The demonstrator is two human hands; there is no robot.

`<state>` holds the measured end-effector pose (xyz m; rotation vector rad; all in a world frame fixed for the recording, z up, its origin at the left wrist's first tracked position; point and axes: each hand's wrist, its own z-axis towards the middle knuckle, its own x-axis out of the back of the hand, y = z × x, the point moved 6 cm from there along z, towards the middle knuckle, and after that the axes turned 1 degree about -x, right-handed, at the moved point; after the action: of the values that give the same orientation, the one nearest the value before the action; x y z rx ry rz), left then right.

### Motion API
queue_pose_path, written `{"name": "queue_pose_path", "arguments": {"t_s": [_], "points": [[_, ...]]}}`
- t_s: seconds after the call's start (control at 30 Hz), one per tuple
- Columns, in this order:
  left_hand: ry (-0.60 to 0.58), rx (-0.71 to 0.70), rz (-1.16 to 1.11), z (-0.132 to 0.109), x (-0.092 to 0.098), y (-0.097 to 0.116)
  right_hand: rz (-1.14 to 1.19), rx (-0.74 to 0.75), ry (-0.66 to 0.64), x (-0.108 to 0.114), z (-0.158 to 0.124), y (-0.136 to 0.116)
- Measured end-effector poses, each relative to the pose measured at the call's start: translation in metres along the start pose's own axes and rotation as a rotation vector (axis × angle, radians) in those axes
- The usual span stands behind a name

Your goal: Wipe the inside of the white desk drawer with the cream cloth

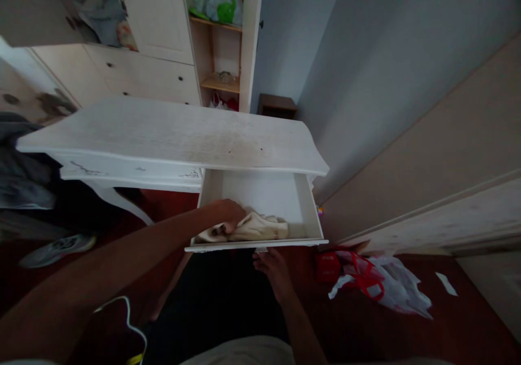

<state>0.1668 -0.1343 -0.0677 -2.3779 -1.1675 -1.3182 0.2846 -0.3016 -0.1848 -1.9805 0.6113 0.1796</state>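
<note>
A white desk (171, 131) has its right drawer (303, 213) pulled out. Inside the drawer lies a cream folded cloth (256, 227). My left hand (228, 215) reaches into the drawer from the left, its fingers closed on the left end of the cloth. My right hand (271, 264) is below the drawer's front edge, fingers curled up at the drawer's knob, which is mostly hidden.
A white and red plastic bag (378, 283) and a red box (328, 267) lie on the dark red floor to the right. A cream wardrobe with shelves (220, 55) stands behind the desk. A shoe (57, 248) lies at the left. A grey wall rises at right.
</note>
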Motion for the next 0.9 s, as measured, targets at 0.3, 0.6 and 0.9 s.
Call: {"name": "queue_pose_path", "arguments": {"t_s": [0.3, 0.6, 0.9], "points": [[0.087, 0.157, 0.216, -0.027, -0.01, -0.028, -0.008, -0.027, -0.009, 0.0, 0.0, -0.003], [0.527, 0.08, 0.505, -0.019, 0.042, -0.055, 0.026, -0.023, -0.004, 0.004, 0.002, 0.005], [0.586, 0.218, 0.418, 0.003, 0.038, -0.078, 0.061, -0.013, 0.034, 0.001, 0.001, 0.006]]}}
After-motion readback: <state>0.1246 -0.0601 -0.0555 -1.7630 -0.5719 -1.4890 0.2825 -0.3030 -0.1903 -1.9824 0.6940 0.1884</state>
